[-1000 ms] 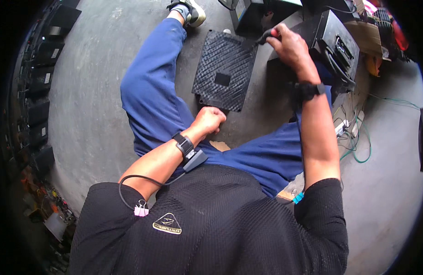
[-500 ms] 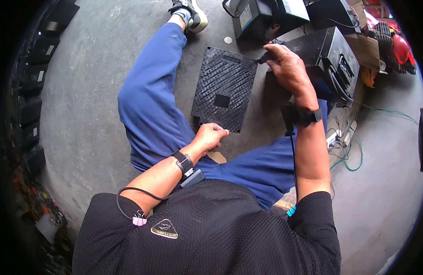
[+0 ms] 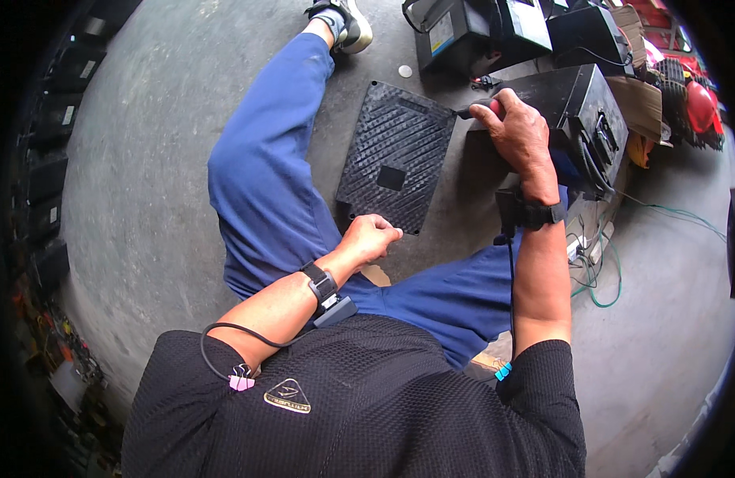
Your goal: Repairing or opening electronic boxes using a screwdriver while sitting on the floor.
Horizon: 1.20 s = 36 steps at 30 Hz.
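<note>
A black rectangular ribbed plate (image 3: pixel 415 147) with a square opening lies between my legs, small holes at its corners. My right hand (image 3: pixel 520 135) is closed around a red-and-black handled tool (image 3: pixel 493 106). The tool's dark end points left, at the plate's far right corner; its tip is too small to make out. Just off the plate's near edge, my left hand (image 3: pixel 370 239) holds its thumb and fingertips pinched together. Whatever is in that pinch, if anything, cannot be made out.
To the right of the plate stands a black box (image 3: pixel 570 111) with a handle and cable. Other black boxes (image 3: pixel 455 36) are behind it, beside a cardboard box (image 3: pixel 638 103). Green wires (image 3: pixel 610 283) lie on the right-hand floor. A small round disc (image 3: pixel 405 71) rests beyond the plate.
My right hand has turned and shifted a little to the right and nearer, and the tool's red handle now shows. My left hand keeps its pinch near the plate's edge.
</note>
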### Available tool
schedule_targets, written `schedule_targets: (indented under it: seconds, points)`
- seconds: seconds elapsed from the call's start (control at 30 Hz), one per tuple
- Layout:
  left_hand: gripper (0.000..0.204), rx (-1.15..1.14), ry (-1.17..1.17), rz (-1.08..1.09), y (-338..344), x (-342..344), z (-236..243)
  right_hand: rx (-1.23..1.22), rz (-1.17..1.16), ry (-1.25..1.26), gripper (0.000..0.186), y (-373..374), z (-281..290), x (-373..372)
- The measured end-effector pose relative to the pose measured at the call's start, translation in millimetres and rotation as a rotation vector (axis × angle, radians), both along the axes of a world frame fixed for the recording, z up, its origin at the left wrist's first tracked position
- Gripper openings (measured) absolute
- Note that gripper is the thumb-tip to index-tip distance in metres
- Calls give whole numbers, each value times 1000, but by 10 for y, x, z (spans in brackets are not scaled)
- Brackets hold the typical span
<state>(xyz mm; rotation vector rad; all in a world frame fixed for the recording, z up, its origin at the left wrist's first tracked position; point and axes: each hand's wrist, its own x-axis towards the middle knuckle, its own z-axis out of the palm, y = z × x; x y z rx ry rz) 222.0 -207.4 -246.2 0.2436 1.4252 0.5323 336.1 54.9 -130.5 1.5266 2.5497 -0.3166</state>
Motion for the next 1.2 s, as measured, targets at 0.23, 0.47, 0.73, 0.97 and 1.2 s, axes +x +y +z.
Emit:
schedule_targets:
  seconds: [0.23,0.47,0.73,0.97,1.2]
  points:
    - [27,41,23,-8,-9,21,-65,-20,224,452,33,52,-194,139]
    - [25,17,29,-26,26,-2,-4,188,177,290,33,39,-174,116]
    - [26,28,36,-5,7,2,-77,75,67,156,31,28,-82,6]
    - [29,17,45,-19,27,-2,-53,66,140,349,32,11,-145,103]
    - [29,10,14,-4,50,16,-86,85,108,569,30,40,-191,91]
